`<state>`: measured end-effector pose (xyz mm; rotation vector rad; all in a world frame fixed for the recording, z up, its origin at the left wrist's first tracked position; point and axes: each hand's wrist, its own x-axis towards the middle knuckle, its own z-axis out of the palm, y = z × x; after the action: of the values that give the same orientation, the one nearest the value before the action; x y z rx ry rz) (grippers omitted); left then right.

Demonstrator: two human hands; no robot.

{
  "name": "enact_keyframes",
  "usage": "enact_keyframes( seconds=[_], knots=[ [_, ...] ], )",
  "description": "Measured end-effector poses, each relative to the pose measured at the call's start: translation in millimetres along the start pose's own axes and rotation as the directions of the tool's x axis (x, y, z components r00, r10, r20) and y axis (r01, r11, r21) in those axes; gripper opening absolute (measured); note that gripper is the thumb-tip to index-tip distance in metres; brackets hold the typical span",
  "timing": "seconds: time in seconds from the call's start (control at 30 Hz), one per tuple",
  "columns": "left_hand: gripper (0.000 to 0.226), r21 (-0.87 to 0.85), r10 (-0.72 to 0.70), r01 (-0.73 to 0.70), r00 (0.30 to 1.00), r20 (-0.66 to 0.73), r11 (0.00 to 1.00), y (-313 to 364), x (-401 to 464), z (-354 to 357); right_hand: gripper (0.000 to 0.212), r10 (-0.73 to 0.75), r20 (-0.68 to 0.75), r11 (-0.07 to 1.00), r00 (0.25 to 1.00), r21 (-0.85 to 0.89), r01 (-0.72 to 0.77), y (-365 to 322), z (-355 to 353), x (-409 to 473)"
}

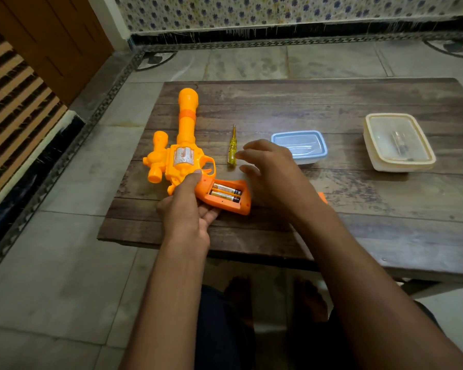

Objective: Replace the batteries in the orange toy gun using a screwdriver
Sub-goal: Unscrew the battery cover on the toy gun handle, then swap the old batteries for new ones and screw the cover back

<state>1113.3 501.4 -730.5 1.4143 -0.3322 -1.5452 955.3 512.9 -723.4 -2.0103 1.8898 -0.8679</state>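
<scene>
A person's left hand (187, 209) grips the handle of an orange toy gun (183, 145) lying flat on a wooden table (332, 108), thumb pressed near the trigger and fingers curled under the butt, while the right hand (271, 169) hovers empty with fingers loosely spread. Just right of the left thumb the battery bay lies uncovered, with two batteries (226, 192) seated side by side. One yellow screwdriver (232, 145) rests on the table just beyond the right fingertips, not touched. An orange piece (322, 197), probably the bay's cover, peeks out behind the right wrist. Farther right of that hand sit two plastic tubs: a blue one (301, 146) close by and a cream one (398, 142) well apart, the latter holding something indistinct. The gun looks like hollow moulded plastic, likely light and stiff but somewhat slick, so the handle is the sensible hold, steadied against the tabletop. The batteries are small, smooth and probably snug against their springs; lifting one end with a fingertip seems the way out.
</scene>
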Motion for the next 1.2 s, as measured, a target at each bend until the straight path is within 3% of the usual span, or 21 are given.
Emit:
enact_keyframes(
  seconds=[0.17, 0.33, 0.57, 0.73, 0.87, 0.97, 1.07, 1.2],
  knots=[
    [0.015, 0.008, 0.048, -0.048, 0.999, -0.012, 0.999, 0, -3, -3, 0.043, 0.036, 0.146, 0.999, 0.989, -0.038, -0.031, -8, 12, 16],
    [0.012, -0.003, 0.071, -0.071, 0.997, -0.039, 0.997, 3, -8, -3, 0.026, 0.090, 0.218, 0.992, 0.972, -0.109, -0.068, -7, 18, 21],
    [0.012, -0.014, 0.071, -0.071, 0.997, -0.038, 0.997, 1, -7, -2, 0.012, 0.143, 0.047, 0.965, 0.989, -0.226, -0.129, -7, 17, 18],
    [0.010, -0.008, 0.080, -0.080, 0.996, -0.046, 0.997, 1, -7, -3, 0.015, 0.169, -0.030, 0.959, 0.985, -0.225, -0.171, -15, 15, 10],
    [0.012, -0.008, 0.072, -0.072, 0.997, -0.033, 0.997, 2, -5, -4, 0.006, 0.172, -0.172, 0.964, 0.970, -0.171, -0.201, -23, 13, -2],
    [0.011, -0.005, 0.078, -0.078, 0.996, -0.032, 0.997, 2, -7, -1, 0.014, 0.045, -0.347, 0.998, 0.937, -0.030, -0.059, -26, 10, -12],
    [0.009, 0.006, 0.105, -0.105, 0.994, -0.025, 0.994, 1, -6, 0, 0.022, -0.059, -0.534, 0.994, 0.844, 0.049, 0.101, -25, 0, -22],
    [0.010, 0.017, 0.112, -0.112, 0.993, -0.027, 0.994, -1, -5, -1, 0.022, -0.073, -0.613, 0.982, 0.787, 0.095, 0.165, -23, -6, -27]
  ],
)
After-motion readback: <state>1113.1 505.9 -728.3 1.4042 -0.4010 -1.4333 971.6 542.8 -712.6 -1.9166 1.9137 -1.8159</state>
